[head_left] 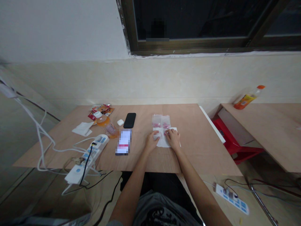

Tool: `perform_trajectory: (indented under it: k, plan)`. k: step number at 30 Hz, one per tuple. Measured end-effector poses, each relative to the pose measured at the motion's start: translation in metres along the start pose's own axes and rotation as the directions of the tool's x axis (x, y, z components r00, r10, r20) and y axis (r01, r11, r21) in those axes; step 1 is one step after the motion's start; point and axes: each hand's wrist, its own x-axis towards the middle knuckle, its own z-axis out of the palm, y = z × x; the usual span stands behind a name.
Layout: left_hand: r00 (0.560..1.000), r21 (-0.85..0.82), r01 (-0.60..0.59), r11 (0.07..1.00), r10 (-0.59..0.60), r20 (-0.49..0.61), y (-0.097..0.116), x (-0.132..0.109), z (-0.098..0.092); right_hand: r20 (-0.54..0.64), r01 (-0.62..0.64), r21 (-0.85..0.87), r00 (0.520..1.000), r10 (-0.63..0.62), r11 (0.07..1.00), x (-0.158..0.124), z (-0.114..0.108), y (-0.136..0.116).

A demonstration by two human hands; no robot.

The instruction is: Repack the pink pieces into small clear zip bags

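A white sheet (164, 142) lies on the wooden table (199, 138), with small pink bits on it. At its left edge my left hand (152, 141) has its fingers curled around something clear and whitish, perhaps a small plastic bag. My right hand (173, 138) rests on the sheet's right part, its fingertips pressed together near pink bits; what they hold is too small to make out. Just beyond the sheet lie two clear plastic bags side by side, the left bag (156, 120) and the right bag (165, 120), both with pink bits along their near ends.
Left of the hands are a lit phone (124, 141), a black phone (129, 120), a small white case (120, 122), an orange drink bottle (105, 124), wrappers (101, 110), tissue (83, 128) and a power strip (87, 159) with cables. Another bottle (248, 99) stands on the right table.
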Motion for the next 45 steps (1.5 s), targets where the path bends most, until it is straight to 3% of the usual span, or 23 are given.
perform_trajectory:
  k: [10,17,23,28,34,45]
  plan:
    - [1.000,0.004,0.001,1.000,-0.001,0.010,0.004,0.000,-0.001,0.026,0.141,0.109,0.989,-0.145,0.984,-0.002,-0.005,-0.002]
    - [1.000,-0.005,-0.004,1.000,0.004,0.012,0.004,0.000,-0.002,0.045,0.166,0.134,0.984,-0.174,0.977,-0.003,-0.011,-0.005]
    - [1.000,-0.014,0.010,1.000,-0.010,0.002,0.006,0.000,-0.002,0.059,0.146,0.121,0.986,-0.154,0.982,-0.003,-0.011,-0.005]
    - [0.999,-0.090,0.017,0.996,-0.019,-0.027,0.005,0.002,-0.001,-0.004,0.035,0.113,0.999,-0.035,0.993,-0.002,-0.008,-0.003]
    - [0.993,-0.146,0.054,0.988,-0.068,-0.095,0.007,0.003,-0.006,0.022,-0.019,0.050,1.000,0.018,0.999,-0.002,-0.009,-0.004]
    - [0.997,-0.136,0.076,0.988,-0.079,-0.015,0.005,0.001,-0.002,0.016,-0.074,0.016,0.997,0.074,0.997,-0.001,-0.006,-0.002]
